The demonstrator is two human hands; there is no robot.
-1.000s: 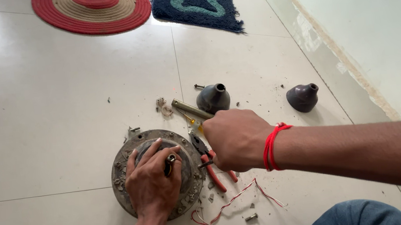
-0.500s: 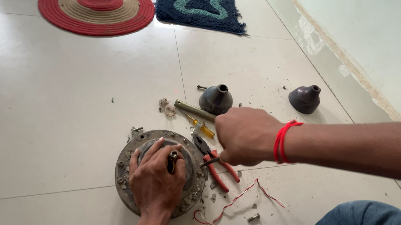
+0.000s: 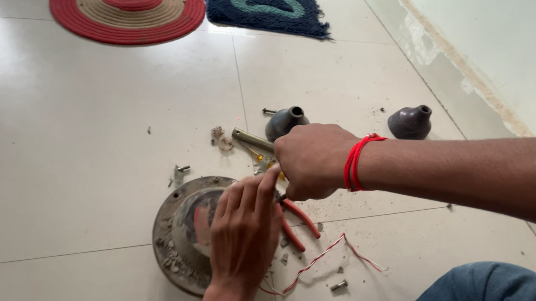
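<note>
Left hand (image 3: pixel 245 234) flat, fingers spread narrow, palm down on top of round rusty metal housing (image 3: pixel 181 236); nothing gripped, fingertips reaching toward 1 o'clock and touching right hand (image 3: pixel 312 160). Right hand closed in a fist just at 1 o'clock of the left, red thread band (image 3: pixel 357 161) around the wrist; clenched around something at its underside, cannot tell what, though red-handled pliers (image 3: pixel 296 219) jut out from beneath it toward 5 o'clock. Housing lying on white tiled floor (image 3: pixel 70 158), low and centre-left, grit and small chips scattered along its 7 o'clock rim. Twisted red-and-white wire (image 3: pixel 323 262) trailing over the floor at 4 o'clock of the housing, small bolt (image 3: pixel 339 286) just below it. Brass-coloured rod (image 3: pixel 252 139) lying at 12 o'clock of the housing, partly hidden under the fist, yellow-handled tool tip beside it. Dark grey bell-shaped cap (image 3: pixel 283 122) touching the far end of that rod; second dark cap (image 3: pixel 410 122) well apart at 3 o'clock of the first. Round red-and-tan mat (image 3: pixel 127 12) and blue rug (image 3: pixel 269 1) far off at 12 o'clock. Blue denim knee (image 3: pixel 488 286) at bottom right.
</note>
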